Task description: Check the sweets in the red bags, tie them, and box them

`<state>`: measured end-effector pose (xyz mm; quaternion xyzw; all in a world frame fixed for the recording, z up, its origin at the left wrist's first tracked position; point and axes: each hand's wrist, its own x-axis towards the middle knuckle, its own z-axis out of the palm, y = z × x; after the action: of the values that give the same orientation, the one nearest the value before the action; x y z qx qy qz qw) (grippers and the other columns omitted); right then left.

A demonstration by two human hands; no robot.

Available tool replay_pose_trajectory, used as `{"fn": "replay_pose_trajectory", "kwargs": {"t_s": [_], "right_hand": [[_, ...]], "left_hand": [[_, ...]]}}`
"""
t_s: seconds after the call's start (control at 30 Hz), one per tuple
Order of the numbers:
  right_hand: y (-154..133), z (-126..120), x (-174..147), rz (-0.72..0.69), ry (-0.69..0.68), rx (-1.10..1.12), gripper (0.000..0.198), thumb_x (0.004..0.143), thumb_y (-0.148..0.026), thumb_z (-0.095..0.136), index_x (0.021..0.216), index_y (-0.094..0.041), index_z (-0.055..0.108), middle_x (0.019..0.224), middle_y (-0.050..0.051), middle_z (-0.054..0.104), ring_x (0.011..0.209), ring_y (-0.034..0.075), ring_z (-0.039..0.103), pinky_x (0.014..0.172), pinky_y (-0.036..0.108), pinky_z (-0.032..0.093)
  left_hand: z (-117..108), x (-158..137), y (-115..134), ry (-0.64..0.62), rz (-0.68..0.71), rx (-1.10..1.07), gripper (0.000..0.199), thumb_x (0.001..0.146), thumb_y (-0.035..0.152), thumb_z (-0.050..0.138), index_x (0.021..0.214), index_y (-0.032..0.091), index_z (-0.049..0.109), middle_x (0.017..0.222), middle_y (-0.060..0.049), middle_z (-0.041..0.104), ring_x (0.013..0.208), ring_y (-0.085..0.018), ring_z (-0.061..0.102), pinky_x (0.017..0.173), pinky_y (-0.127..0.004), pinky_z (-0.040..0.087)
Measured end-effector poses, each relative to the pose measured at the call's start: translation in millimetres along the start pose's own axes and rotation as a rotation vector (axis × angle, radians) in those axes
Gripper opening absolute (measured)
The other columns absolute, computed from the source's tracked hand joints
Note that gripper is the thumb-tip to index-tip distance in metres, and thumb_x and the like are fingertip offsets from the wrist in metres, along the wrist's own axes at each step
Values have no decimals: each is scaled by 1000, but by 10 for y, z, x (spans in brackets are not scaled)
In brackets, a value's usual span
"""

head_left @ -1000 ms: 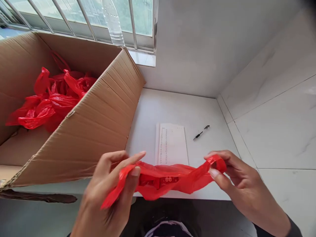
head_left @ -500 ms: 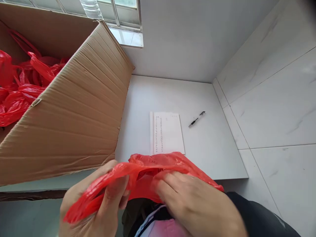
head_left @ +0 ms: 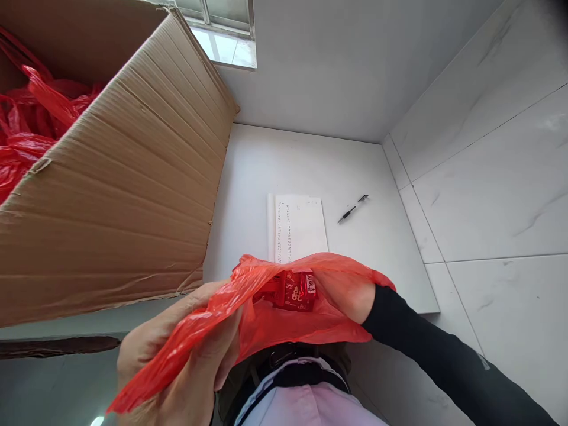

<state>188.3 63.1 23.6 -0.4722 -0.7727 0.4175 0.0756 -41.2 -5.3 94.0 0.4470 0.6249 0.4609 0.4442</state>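
Observation:
A translucent red plastic bag is held up in front of my body with its mouth spread wide. My left hand is closed around its left side, the red film running between thumb and fingers. Through the opening my right hand reaches into the bag on the right; its fingers are hidden behind the film, so their grip does not show. Shiny red printed packets lie inside the bag, close to that hand.
A tall open cardboard box stands at the left, with red plastic bags in it. On the white table lie a written paper pad and a black pen. Tiled wall borders the right side.
My right hand has gone from the bag's mouth deeper inside, to the right. The bag's mouth has opened wider, bringing the red packets into sight. My left hand keeps hold.

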Motion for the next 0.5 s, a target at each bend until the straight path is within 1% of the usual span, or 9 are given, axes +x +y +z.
{"fn": "replay_pose_trajectory", "kwargs": {"t_s": [0.07, 0.13, 0.17, 0.2, 0.23, 0.27, 0.33, 0.4, 0.5], "right_hand": [[43, 6, -21, -12, -25, -38, 32, 88, -13, 57, 117, -25, 66, 113, 4, 72, 105, 24, 68, 94, 39, 56], [62, 30, -38, -43, -60, -114, 58, 78, -9, 65, 135, -21, 55, 129, 8, 65, 119, 28, 61, 105, 45, 49], [61, 46, -44, -53, -68, -145, 68, 75, -7, 68, 140, -19, 50, 135, 10, 61, 124, 30, 57, 107, 46, 46], [55, 62, -49, -52, -67, -155, 70, 75, -7, 68, 141, -18, 48, 138, 11, 59, 126, 30, 56, 108, 47, 46], [46, 76, -53, -43, -60, -140, 63, 78, -9, 66, 139, -19, 51, 135, 10, 61, 124, 29, 58, 106, 45, 47], [36, 83, -54, -25, -46, -106, 51, 84, -12, 62, 134, -21, 55, 129, 8, 65, 118, 28, 62, 102, 43, 50], [23, 67, -53, 11, -17, -47, 32, 95, -17, 50, 123, -27, 62, 112, 3, 72, 104, 25, 68, 92, 40, 56], [30, 11, -48, 20, -6, -36, 28, 100, -23, 43, 117, -28, 65, 100, 1, 74, 94, 24, 71, 87, 40, 58], [71, -105, -44, 10, -14, -65, 30, 101, -24, 40, 117, -26, 65, 98, 2, 73, 93, 24, 70, 89, 41, 56]], "left_hand": [[15, 3, -8, 0, -28, -25, 46, 89, 45, 61, 50, 25, 46, 46, 3, 37, 43, -14, 34, 41, -29, 28], [31, 7, -15, 2, -56, -51, 39, 88, 45, 62, 55, 27, 52, 47, 4, 36, 42, -14, 33, 38, -28, 28], [37, 9, -18, 0, -56, -58, 37, 88, 45, 63, 57, 28, 54, 48, 4, 37, 42, -14, 33, 38, -27, 29], [40, 9, -22, 0, -51, -59, 36, 88, 45, 63, 58, 28, 54, 48, 4, 38, 42, -14, 34, 38, -27, 31], [40, 9, -26, 1, -45, -59, 37, 88, 44, 63, 57, 27, 52, 48, 4, 38, 42, -14, 35, 38, -27, 32], [38, 8, -31, -1, -45, -60, 39, 88, 43, 64, 56, 26, 50, 49, 4, 39, 42, -14, 36, 38, -26, 33], [30, 6, -39, 1, -48, -64, 43, 87, 44, 64, 54, 25, 45, 49, 4, 39, 43, -14, 37, 40, -27, 34], [28, 8, -40, 7, -48, -80, 41, 87, 45, 64, 56, 25, 46, 48, 4, 41, 42, -13, 39, 41, -27, 34], [43, 16, -22, 23, -44, -95, 30, 88, 47, 64, 70, 25, 54, 49, 6, 45, 41, -12, 41, 39, -24, 35]]}}
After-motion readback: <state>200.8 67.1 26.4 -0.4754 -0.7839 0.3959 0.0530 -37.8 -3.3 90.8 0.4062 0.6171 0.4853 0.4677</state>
